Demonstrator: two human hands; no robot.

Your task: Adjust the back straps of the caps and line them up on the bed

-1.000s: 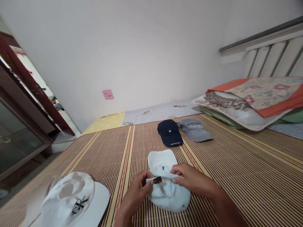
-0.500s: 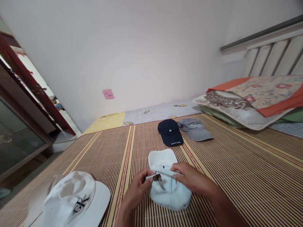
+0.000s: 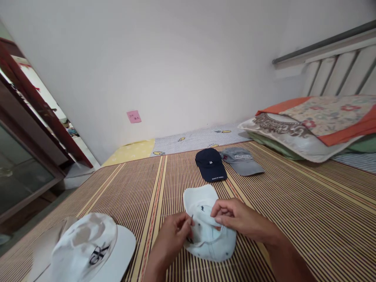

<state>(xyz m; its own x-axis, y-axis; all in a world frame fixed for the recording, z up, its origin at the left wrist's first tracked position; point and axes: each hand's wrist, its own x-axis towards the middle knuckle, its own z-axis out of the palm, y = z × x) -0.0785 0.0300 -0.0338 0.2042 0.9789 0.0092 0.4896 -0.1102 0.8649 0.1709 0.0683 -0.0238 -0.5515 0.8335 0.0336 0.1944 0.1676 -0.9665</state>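
A light blue baseball cap point(image 3: 213, 248) rests on the striped mat, its brim pointing away from me and its back opening towards me. My left hand point(image 3: 174, 237) is closed in a pinch on the left edge of that opening; the metal buckle there is mostly covered by the fingers. On the other side, my right hand point(image 3: 235, 215) pinches the cap's fabric strap at the right of the opening. A small dark logo shows on the cap between the hands. Beyond the brim lie a navy cap point(image 3: 210, 166) and a grey cap point(image 3: 243, 161).
At the lower left, a white cap point(image 3: 85, 244) with a dark monogram overlaps a beige one point(image 3: 42, 246). The striped mat point(image 3: 123, 196) covers the bed. Pillows point(image 3: 299, 137) are piled at the right, below a radiator point(image 3: 343, 74). A pink note point(image 3: 134, 116) is on the wall.
The buckle, visible before beside my left fingers, is now mostly hidden as that hand turned. The strap no longer spans straight between my hands. The other caps stay put.
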